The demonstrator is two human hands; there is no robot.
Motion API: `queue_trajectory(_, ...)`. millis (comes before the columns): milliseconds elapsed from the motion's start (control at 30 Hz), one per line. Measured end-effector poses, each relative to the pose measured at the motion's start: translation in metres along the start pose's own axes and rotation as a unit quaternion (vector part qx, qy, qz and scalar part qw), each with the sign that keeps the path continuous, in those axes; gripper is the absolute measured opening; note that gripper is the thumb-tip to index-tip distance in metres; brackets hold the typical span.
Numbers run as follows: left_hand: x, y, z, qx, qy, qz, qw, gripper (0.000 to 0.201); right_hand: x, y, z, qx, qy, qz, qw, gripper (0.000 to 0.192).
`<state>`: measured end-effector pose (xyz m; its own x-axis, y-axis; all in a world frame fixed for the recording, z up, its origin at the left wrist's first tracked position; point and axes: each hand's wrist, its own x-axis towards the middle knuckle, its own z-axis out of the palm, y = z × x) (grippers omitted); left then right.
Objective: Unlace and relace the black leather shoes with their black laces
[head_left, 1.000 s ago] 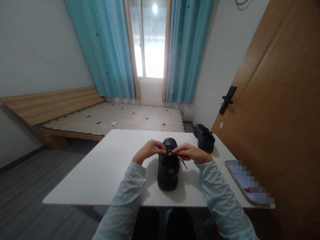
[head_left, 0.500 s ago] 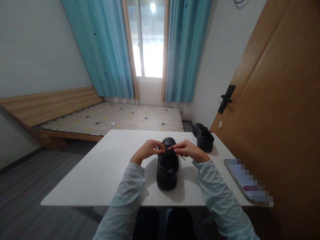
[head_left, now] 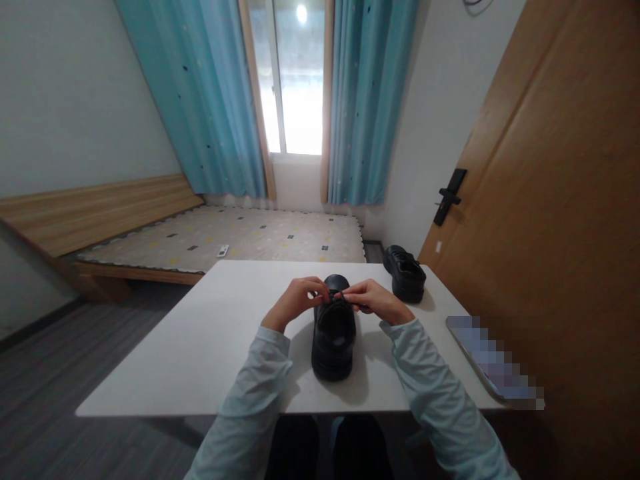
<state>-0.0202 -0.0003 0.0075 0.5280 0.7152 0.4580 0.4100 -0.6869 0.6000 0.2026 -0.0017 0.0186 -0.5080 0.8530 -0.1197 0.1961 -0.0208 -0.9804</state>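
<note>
1. Near edge of the worktop (head_left: 165, 393): the shoe (head_left: 333, 357) stands upright just right of this edge's middle, heel toward the edge, toe toward the far edge. A hard pull toward the body could drag the heel over.
2. Near right corner: a flat thing (head_left: 483, 357), its face blurred out, lies along the right edge. A wide swing of the right sleeve (head_left: 430, 367) could nudge it off.
3. At the shoe's tongue: the right hand (head_left: 377, 303) seems to pinch a lace (head_left: 341, 293); a loose pinch could let it slip. The left hand (head_left: 297, 303) has its fingertips at the laces, but I cannot tell whether its grip closes on one. Uneven tension could twist the shoe or leave one side slack.
4. Far right corner: the other shoe (head_left: 409, 283) sits close to the edges; a knock to the worktop might tip it off.
</note>
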Motion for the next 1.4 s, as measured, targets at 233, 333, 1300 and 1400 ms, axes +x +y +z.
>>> queue_trajectory(233, 0.001, 0.001, -0.003, 0.148, 0.006, 0.057, 0.987, 0.015, 0.002, 0.001, -0.001, 0.013, -0.021, 0.008, 1.0, 0.052)
queue_trajectory(333, 0.0, 0.003, -0.004, 0.195, 0.005, 0.061, 0.979, 0.015, 0.001, 0.0, 0.0, 0.024, -0.019, 0.006, 1.0, 0.052)
queue_trajectory(1300, 0.005, -0.002, 0.018, 0.113, 0.118, 0.004, 0.986, 0.011, -0.013, 0.014, 0.024, 0.074, 0.118, -0.051, 0.989, 0.05)
queue_trajectory(1400, 0.007, 0.0, 0.019, 0.021, 0.112, -0.03, 0.993, 0.007, -0.013, 0.016, 0.028, 0.061, 0.141, -0.061, 0.986, 0.049)
